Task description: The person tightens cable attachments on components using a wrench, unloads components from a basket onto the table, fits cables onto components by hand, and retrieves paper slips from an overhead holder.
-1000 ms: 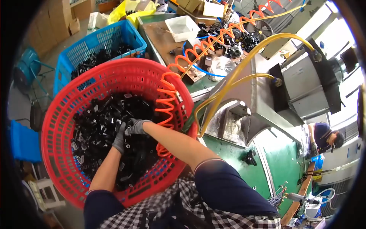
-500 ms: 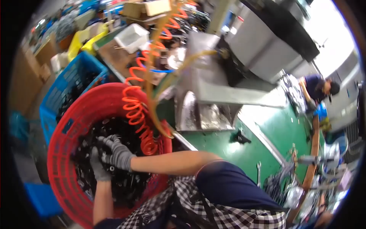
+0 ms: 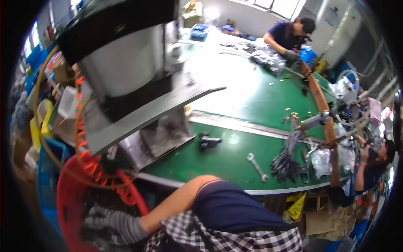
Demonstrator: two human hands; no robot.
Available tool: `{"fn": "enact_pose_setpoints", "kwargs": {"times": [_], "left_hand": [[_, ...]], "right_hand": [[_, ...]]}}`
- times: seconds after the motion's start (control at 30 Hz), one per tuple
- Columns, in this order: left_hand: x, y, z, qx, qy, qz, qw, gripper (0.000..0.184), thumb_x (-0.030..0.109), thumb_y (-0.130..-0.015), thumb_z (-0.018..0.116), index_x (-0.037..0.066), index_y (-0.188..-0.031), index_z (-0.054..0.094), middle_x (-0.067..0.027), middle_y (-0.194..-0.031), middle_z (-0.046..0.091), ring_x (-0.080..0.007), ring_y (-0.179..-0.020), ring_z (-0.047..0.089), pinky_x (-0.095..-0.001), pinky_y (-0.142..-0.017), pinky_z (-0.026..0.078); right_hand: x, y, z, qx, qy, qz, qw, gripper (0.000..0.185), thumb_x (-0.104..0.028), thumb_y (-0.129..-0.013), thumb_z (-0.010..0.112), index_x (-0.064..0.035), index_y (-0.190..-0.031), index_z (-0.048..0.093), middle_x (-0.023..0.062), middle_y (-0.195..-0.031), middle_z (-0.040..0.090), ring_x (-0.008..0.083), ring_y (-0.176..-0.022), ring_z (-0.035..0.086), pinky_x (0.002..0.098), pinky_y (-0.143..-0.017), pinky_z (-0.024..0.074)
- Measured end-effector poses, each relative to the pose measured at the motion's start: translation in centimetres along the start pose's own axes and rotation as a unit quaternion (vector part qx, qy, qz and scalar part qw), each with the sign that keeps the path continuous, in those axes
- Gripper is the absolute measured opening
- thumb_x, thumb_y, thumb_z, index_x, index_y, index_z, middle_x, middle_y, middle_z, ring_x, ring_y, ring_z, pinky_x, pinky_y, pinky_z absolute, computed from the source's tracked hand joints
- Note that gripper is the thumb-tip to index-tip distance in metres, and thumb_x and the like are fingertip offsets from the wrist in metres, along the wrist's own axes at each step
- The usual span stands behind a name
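Grey-gloved, my right hand (image 3: 119, 224) dips among dark parts (image 3: 99, 196) in the round red plastic basket (image 3: 69, 201), its grip too blurred to tell; lifting could snag my forearm (image 3: 170, 206) on the coiled orange hose (image 3: 91, 167).

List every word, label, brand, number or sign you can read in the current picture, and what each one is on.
There is no text that can be read.
Wall: small blue marks, too small and blurred to tell whether they are writing.
Wrench: no lettering can be made out.
Machine: no label or number can be read.
Black cap: no wording can be made out.
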State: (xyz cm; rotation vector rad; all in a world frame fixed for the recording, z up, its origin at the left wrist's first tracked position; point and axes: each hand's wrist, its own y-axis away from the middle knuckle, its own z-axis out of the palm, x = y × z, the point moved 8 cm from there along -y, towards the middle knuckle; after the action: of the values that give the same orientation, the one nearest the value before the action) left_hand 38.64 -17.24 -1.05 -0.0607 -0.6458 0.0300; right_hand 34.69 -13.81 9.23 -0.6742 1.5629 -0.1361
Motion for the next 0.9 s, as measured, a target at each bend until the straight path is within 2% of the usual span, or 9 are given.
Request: {"fn": "enact_pose_setpoints", "kwargs": {"times": [0.13, 0.43, 0.47, 0.5, 0.53, 0.57, 0.6, 0.67, 0.9], "left_hand": [[-8.0, -0.5, 6.3, -0.082, 0.001, -0.041, 0.996, 0.045, 0.028, -0.09, 0.048, -0.002, -0.124, 0.044, -0.0172, -0.122, 0.052, -0.0269, -0.11, 0.051, -0.0383, -0.095, 0.04], [-21.3, 7.3, 19.9, -0.234, -0.056, -0.112, 0.964, 0.047, 0.032, -0.087, 0.054, -0.003, -0.118, 0.045, -0.0184, -0.117, 0.053, -0.0271, -0.104, 0.053, -0.0373, -0.09, 0.043], [-22.7, 8.6, 21.9, -0.259, -0.061, -0.124, 0.956, 0.048, 0.032, -0.087, 0.054, -0.003, -0.118, 0.045, -0.0186, -0.117, 0.053, -0.0272, -0.104, 0.053, -0.0372, -0.09, 0.043], [-24.2, 9.8, 24.0, -0.29, -0.067, -0.136, 0.945, 0.048, 0.032, -0.086, 0.055, -0.003, -0.117, 0.045, -0.0187, -0.116, 0.053, -0.0272, -0.103, 0.053, -0.0371, -0.089, 0.043], [-25.2, 10.8, 25.6, -0.322, -0.082, -0.149, 0.931, 0.048, 0.033, -0.086, 0.056, -0.003, -0.116, 0.045, -0.0188, -0.116, 0.053, -0.0272, -0.102, 0.053, -0.037, -0.089, 0.044], [-25.9, 11.7, 27.0, -0.353, -0.099, -0.16, 0.916, 0.049, 0.033, -0.085, 0.056, -0.003, -0.116, 0.045, -0.019, -0.115, 0.054, -0.0273, -0.102, 0.053, -0.0368, -0.088, 0.044], [-26.3, 12.6, 28.0, -0.38, -0.122, -0.172, 0.901, 0.049, 0.034, -0.085, 0.057, -0.003, -0.115, 0.046, -0.0191, -0.115, 0.054, -0.0273, -0.101, 0.053, -0.0367, -0.088, 0.044], [-27.2, 14.6, 30.2, -0.42, -0.142, -0.18, 0.878, 0.05, 0.034, -0.084, 0.058, -0.004, -0.114, 0.046, -0.0194, -0.114, 0.054, -0.0273, -0.1, 0.054, -0.0365, -0.086, 0.045], [-28.2, 17.7, 39.0, -0.531, -0.161, -0.155, 0.817, 0.053, 0.037, -0.082, 0.062, -0.004, -0.11, 0.047, -0.0203, -0.11, 0.055, -0.0275, -0.095, 0.055, -0.0357, -0.083, 0.047]], "right_hand": [[-5.9, 3.0, -7.4, 0.086, 0.027, -0.134, 0.987, 0.059, -0.03, -0.075, 0.066, -0.0168, -0.13, 0.049, 0.0144, -0.132, 0.042, 0.0386, -0.118, 0.042, 0.0487, -0.096, 0.0387], [-11.2, 13.3, -18.1, 0.241, 0.131, -0.167, 0.947, 0.059, -0.027, -0.072, 0.07, -0.009, -0.126, 0.052, 0.0165, -0.121, 0.052, 0.0382, -0.11, 0.048, 0.0484, -0.092, 0.0414], [-11.0, 14.2, -19.3, 0.262, -0.083, -0.116, 0.954, 0.06, -0.027, -0.071, 0.07, -0.0089, -0.125, 0.052, 0.0172, -0.121, 0.051, 0.038, -0.11, 0.048, 0.0481, -0.092, 0.0417], [-10.6, 14.9, -20.0, 0.273, -0.293, -0.074, 0.913, 0.061, -0.027, -0.07, 0.071, -0.0089, -0.125, 0.052, 0.0178, -0.121, 0.051, 0.0378, -0.109, 0.048, 0.0478, -0.091, 0.0419], [-10.0, 15.5, -20.3, 0.268, -0.498, -0.044, 0.824, 0.061, -0.028, -0.069, 0.071, -0.0088, -0.124, 0.053, 0.0185, -0.121, 0.051, 0.0376, -0.109, 0.048, 0.0475, -0.091, 0.0422], [-10.1, 16.8, -22.1, 0.29, -0.489, -0.068, 0.82, 0.061, -0.028, -0.069, 0.071, -0.0088, -0.124, 0.053, 0.0185, -0.121, 0.051, 0.0376, -0.109, 0.048, 0.0475, -0.091, 0.0422], [-11.0, 18.7, -24.7, 0.348, -0.279, -0.124, 0.886, 0.061, -0.028, -0.069, 0.071, -0.009, -0.124, 0.053, 0.0184, -0.12, 0.051, 0.0368, -0.109, 0.049, 0.0475, -0.091, 0.0422], [-13.7, 22.5, -27.1, 0.396, 0.19, -0.172, 0.882, 0.06, -0.028, -0.069, 0.071, -0.0095, -0.123, 0.054, 0.0182, -0.118, 0.053, 0.0351, -0.108, 0.049, 0.0475, -0.091, 0.0423], [-14.6, 30.7, -35.0, 0.525, 0.303, -0.113, 0.787, 0.05, -0.023, -0.073, 0.067, -0.0105, -0.121, 0.056, 0.0163, -0.117, 0.054, 0.0344, -0.105, 0.05, 0.0459, -0.091, 0.0422]]}}
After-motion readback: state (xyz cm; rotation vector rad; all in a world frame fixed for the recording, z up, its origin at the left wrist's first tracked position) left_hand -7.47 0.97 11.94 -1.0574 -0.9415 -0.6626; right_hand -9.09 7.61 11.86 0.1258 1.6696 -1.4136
